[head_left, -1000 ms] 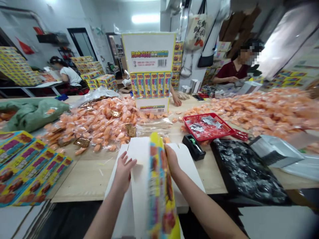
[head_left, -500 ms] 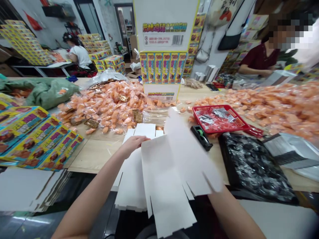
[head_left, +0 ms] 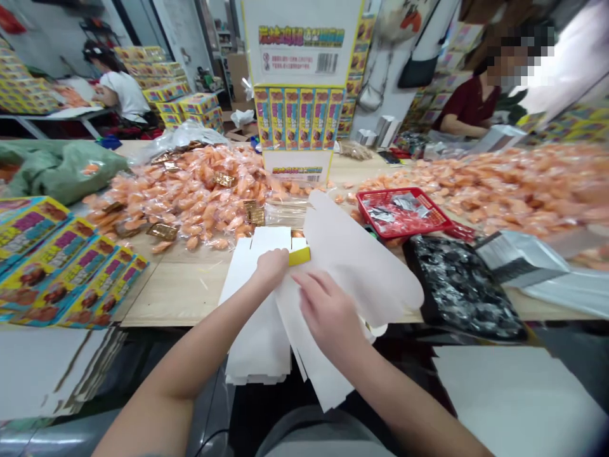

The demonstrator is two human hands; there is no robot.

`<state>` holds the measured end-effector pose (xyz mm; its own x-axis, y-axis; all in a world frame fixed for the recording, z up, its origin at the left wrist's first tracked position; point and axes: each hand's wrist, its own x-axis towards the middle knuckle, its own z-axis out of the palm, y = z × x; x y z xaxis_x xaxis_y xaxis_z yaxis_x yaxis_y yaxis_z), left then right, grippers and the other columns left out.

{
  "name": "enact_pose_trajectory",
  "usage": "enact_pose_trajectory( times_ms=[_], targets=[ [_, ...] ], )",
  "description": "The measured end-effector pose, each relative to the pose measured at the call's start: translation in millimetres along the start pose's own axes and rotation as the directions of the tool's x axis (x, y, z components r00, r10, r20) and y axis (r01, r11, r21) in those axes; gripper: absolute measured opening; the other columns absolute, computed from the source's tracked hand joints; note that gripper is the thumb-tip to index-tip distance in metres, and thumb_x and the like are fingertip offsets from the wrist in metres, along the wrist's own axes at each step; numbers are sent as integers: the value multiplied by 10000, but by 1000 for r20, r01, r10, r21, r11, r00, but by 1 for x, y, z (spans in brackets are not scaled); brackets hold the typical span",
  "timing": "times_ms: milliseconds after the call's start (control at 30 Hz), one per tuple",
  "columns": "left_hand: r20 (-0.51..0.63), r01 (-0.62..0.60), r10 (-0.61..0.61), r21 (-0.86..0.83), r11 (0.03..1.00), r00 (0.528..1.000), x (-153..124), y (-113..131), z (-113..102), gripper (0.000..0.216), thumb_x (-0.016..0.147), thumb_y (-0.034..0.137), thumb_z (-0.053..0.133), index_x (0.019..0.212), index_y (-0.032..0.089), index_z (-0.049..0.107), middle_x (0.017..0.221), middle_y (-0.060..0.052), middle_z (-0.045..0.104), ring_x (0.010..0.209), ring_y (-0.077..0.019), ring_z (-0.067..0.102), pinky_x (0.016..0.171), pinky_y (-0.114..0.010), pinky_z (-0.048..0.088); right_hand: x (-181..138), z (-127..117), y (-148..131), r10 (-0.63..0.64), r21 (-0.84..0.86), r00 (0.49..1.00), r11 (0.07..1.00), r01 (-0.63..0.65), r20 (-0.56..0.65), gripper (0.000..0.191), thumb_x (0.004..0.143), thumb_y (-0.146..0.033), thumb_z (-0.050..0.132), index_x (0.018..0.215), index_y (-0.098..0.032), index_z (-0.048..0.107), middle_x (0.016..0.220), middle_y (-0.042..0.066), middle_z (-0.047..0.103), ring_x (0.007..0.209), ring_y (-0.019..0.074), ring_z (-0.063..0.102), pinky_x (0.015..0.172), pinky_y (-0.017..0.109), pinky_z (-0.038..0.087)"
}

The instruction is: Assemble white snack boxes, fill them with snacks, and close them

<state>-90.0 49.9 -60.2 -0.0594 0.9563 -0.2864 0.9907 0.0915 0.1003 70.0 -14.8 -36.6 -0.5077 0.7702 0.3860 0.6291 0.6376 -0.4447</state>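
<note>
A flat white cardboard box blank [head_left: 364,260] lies at a slant before me, its lower part hanging past the table edge. My left hand [head_left: 273,268] is closed on its upper left edge, where a folded flap shows its yellow printed side. Over the middle of the blank is my right hand [head_left: 328,311], slightly blurred, with fingers stretched toward the flap and nothing visible in them. Under the blank and to its left, a stack of white box blanks [head_left: 257,336] sticks out over the edge.
Wrapped orange pieces [head_left: 204,190] are heaped behind. A red basket [head_left: 445,223] with sachets and a black tray [head_left: 464,285] stand right. Printed yellow boxes [head_left: 71,266] stand left; a tall display box [head_left: 297,117] stands at the back. Two other people work farther off.
My right hand has come from the blank's right side to its middle. The blank's upper left edge is folded over, showing yellow. The view has shifted slightly.
</note>
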Motion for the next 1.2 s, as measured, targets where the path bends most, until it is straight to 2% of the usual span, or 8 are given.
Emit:
enact_pose_trajectory(
  times_ms=[267, 533, 667, 800, 900, 1067, 1133, 1200],
  targets=[
    [-86, 9, -6, 39, 999, 996, -7, 11, 1, 238, 940, 96, 400, 1143, 93, 526, 966, -169, 695, 967, -274, 691, 802, -365, 517, 72, 64, 57, 173, -496, 943, 869, -10, 284, 338, 970, -82, 308, 1206, -156, 539, 1175, 151, 582, 1009, 211, 586, 810, 295, 500],
    [-171, 69, -75, -41, 997, 982, -1, 14, -3, 307, 958, 103, 287, 1156, 60, 519, 1014, -232, 663, 1000, -313, 670, 806, -410, 520, 59, 71, 58, 125, -524, 959, 851, 28, 254, 473, 965, -80, 263, 1402, -165, 421, 1348, 211, 478, 1122, 270, 531, 814, 352, 514],
    [-209, -106, 89, -71, 992, 974, -54, -5, -19, 444, 881, 147, 526, 1317, 119, 449, 1206, -171, 619, 1166, -269, 581, 943, -372, 487, 4, 42, 46, 150, -482, 963, 876, -24, 226, 552, 898, -76, 439, 1444, -153, 407, 1338, 208, 499, 1097, 301, 557, 815, 395, 540],
    [-246, -630, 612, 6, 776, 751, -135, -2, 21, 463, 836, 110, 558, 1276, 245, 508, 1281, -89, 607, 939, -199, 667, 749, -295, 551, -55, 24, 49, 179, -394, 937, 918, -50, 299, 432, 886, -136, 510, 1312, -93, 563, 1152, 189, 620, 1029, 320, 596, 859, 455, 541],
    [-476, -619, 560, 39, 784, 678, -161, 8, 65, 143, 909, 145, 497, 991, 206, 597, 1021, -54, 710, 750, -172, 676, 657, -280, 539, -73, 20, 50, 187, -292, 920, 953, -85, 344, 430, 916, -142, 443, 1322, -68, 564, 1335, 229, 548, 1227, 350, 526, 1007, 512, 470],
    [-684, -197, -50, -279, 940, 728, -140, 12, 99, 192, 949, 183, 441, 1109, 171, 546, 775, -26, 694, 614, -157, 654, 593, -265, 520, -84, -42, 68, -38, 218, 671, 958, -187, 741, 336, 943, -302, 456, 1172, -229, 690, 1285, 117, 627, 1249, 247, 548, 1056, 418, 444],
    [-653, -273, 114, -147, 951, 749, -133, 9, 97, 244, 961, 148, 387, 1137, 160, 555, 846, -59, 713, 682, -178, 674, 632, -292, 535, -84, -74, 85, -3, 213, 504, 909, -359, 863, 278, 896, -424, 542, 966, -253, 749, 962, 84, 734, 921, 219, 693, 839, 331, 544],
    [-578, -445, 360, -6, 896, 733, -134, 4, 90, 298, 965, 108, 345, 1133, 176, 582, 971, -85, 717, 806, -186, 686, 716, -311, 549, -78, -87, 99, 211, 95, 553, 876, -473, 806, 279, 790, -492, 663, 858, -234, 743, 775, 76, 722, 704, 221, 682, 676, 319, 541]
  ],
)
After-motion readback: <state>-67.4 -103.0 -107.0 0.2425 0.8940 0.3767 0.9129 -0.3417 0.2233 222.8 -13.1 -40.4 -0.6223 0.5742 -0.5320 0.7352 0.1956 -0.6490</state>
